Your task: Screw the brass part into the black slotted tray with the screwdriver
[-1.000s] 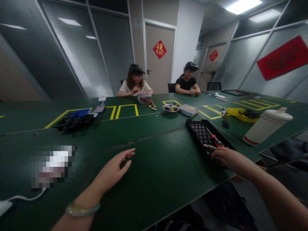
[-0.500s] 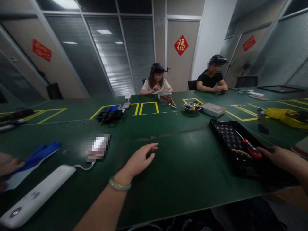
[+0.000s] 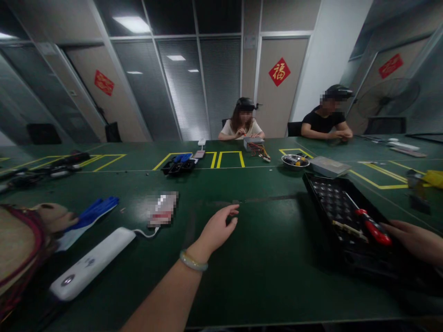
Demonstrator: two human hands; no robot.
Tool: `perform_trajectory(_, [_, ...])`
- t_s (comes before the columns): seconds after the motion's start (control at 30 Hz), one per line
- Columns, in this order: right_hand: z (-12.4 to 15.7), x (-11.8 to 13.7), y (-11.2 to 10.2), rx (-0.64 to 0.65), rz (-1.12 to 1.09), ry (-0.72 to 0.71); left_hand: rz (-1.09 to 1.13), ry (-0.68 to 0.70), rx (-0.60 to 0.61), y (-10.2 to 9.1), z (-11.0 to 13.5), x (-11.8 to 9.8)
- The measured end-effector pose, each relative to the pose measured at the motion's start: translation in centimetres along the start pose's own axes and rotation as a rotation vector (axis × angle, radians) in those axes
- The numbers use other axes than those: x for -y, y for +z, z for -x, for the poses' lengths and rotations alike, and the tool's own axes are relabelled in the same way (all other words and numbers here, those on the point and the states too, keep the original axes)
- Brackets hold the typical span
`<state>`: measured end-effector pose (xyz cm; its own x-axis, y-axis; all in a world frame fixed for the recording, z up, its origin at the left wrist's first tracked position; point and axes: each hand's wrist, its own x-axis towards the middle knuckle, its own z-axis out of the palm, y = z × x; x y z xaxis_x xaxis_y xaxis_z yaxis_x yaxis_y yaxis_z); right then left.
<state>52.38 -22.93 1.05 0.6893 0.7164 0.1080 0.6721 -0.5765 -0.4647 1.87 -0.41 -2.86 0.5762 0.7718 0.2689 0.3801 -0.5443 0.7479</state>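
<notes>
My left hand (image 3: 218, 228) hangs released over the green tabletop (image 3: 270, 258), my right hand (image 3: 415, 240) lies open at the black tray (image 3: 327, 196) — fingertips just beside the red-handled screwdriver (image 3: 374, 230) inside — white power bank (image 3: 92, 263) and blue glove (image 3: 93, 210) lying well left.

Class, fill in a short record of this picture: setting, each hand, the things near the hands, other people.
setting: office room, green table with yellow tape marks
left hand: open, empty, palm down, low above the table; bracelet on wrist
right hand: open, fingertips at the black tray, beside the red-handled screwdriver lying in it
nearby, left: white power bank, blue glove
others: two people seated across the table
</notes>
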Motion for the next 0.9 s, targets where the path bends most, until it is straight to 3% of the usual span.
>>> perform_trajectory(0.03, [0.8, 2.3, 0.5, 0.098, 0.006, 0.038, 0.003, -0.004, -0.008, 0.0, -0.1, 0.1])
perform_trajectory(0.1, [2.4, 7.1, 1.9, 0.175, 0.014, 0.04, 0.019, -0.009, -0.02, 0.1, -0.1, 0.2])
perform_trajectory(0.23, [5.6, 16.0, 5.6, 0.28, 0.015, -0.096, 0.127, -0.044, -0.071, -0.1, -0.2, 0.4])
perform_trajectory(0.4, [8.3, 23.0, 10.9, 0.357, 0.017, -0.286, 0.402, -0.136, -0.169, -0.5, -0.6, 1.4])
perform_trajectory(0.5, [9.3, 25.9, 13.1, 0.366, 0.016, -0.35, 0.449, -0.18, -0.203, -0.7, -1.0, 2.7])
perform_trajectory(0.7, [9.3, 28.6, 15.3, 0.39, -0.006, -0.387, 0.17, -0.255, -0.279, -1.1, -1.8, 4.4])
perform_trajectory(0.8, [9.3, 29.0, 15.0, 0.373, -0.026, -0.373, 0.114, -0.252, -0.296, -1.3, -1.9, 4.3])
perform_trajectory(0.9, [10.9, 29.7, 12.8, 0.252, -0.095, -0.383, 0.053, -0.231, -0.301, -1.1, -1.9, 4.2])
